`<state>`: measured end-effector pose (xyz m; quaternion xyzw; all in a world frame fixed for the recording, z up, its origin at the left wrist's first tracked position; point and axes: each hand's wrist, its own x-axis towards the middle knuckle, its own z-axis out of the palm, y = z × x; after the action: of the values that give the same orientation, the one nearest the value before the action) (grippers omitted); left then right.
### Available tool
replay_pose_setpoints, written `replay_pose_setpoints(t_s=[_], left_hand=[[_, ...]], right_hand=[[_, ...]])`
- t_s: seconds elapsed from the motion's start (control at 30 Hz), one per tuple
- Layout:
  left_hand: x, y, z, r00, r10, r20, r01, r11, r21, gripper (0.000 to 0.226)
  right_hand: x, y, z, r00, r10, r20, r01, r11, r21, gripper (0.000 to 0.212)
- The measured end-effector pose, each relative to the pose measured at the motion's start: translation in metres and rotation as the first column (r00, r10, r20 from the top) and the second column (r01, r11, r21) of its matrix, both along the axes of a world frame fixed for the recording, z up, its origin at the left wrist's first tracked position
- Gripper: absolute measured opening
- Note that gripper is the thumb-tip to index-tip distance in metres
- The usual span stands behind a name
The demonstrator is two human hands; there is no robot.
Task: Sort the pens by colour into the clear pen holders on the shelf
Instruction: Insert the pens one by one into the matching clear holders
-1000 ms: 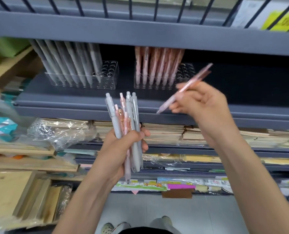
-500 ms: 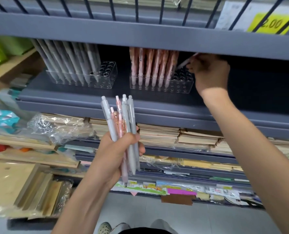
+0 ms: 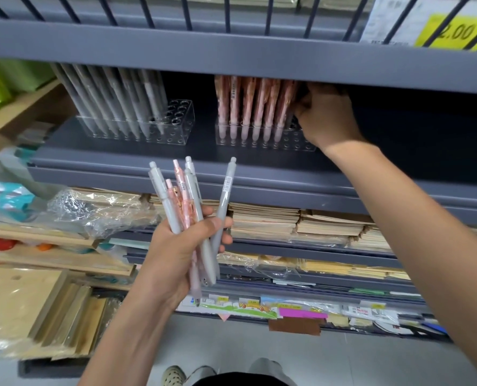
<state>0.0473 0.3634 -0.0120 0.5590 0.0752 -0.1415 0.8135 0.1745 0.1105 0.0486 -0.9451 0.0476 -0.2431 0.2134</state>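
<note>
My left hand [image 3: 176, 254] grips a bunch of grey and pink pens [image 3: 185, 199] upright below the shelf; one grey pen [image 3: 223, 204] splays out to the right of the bunch. On the shelf stand two clear holders. The left holder [image 3: 180, 126] carries a slanted row of grey pens [image 3: 114, 101]. The right holder [image 3: 298, 144] carries a row of pink pens [image 3: 255, 101]. My right hand [image 3: 326, 118] reaches under the upper shelf, its curled fingers pinching the rightmost pink pen at that holder; the fingertips are partly hidden.
The grey shelf lip [image 3: 259, 176] runs in front of the holders, and the upper shelf beam [image 3: 231, 48] hangs low above them. A yellow price tag [image 3: 452, 32] sits top right. Stacked notebooks [image 3: 265, 221] and crinkled plastic wrap [image 3: 92, 207] fill the lower shelves.
My right hand carried a pink pen from mid-air up to the pink holder and lowered it at the row's right end. In my left hand one grey pen has fanned out to the right.
</note>
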Motion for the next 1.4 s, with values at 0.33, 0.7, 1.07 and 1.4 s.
replay_pose_setpoints(t_s=[0.33, 0.7, 1.07, 1.4], left_hand=[[0.004, 0.028, 0.001, 0.999, -0.046, 0.019, 0.046, 0.999, -0.004, 0.034], [0.014, 0.07, -0.001, 0.989, -0.133, 0.065, 0.136, 0.99, -0.043, 0.029], [0.037, 0.143, -0.018, 0.998, -0.054, 0.011, 0.054, 0.999, 0.002, 0.017], [0.05, 0.188, -0.03, 1.0, -0.031, -0.003, 0.03, 0.998, -0.047, 0.022]], right_hand=[[-0.031, 0.013, 0.015, 0.97, -0.181, 0.159, 0.072, 0.847, 0.526, 0.023], [-0.093, 0.134, -0.013, 0.782, 0.602, -0.162, -0.262, 0.553, 0.791, 0.016], [-0.036, 0.176, 0.017, 0.963, 0.096, 0.251, -0.257, 0.601, 0.757, 0.012], [0.01, 0.215, 0.007, 0.961, -0.05, 0.27, -0.108, 0.834, 0.541, 0.027]])
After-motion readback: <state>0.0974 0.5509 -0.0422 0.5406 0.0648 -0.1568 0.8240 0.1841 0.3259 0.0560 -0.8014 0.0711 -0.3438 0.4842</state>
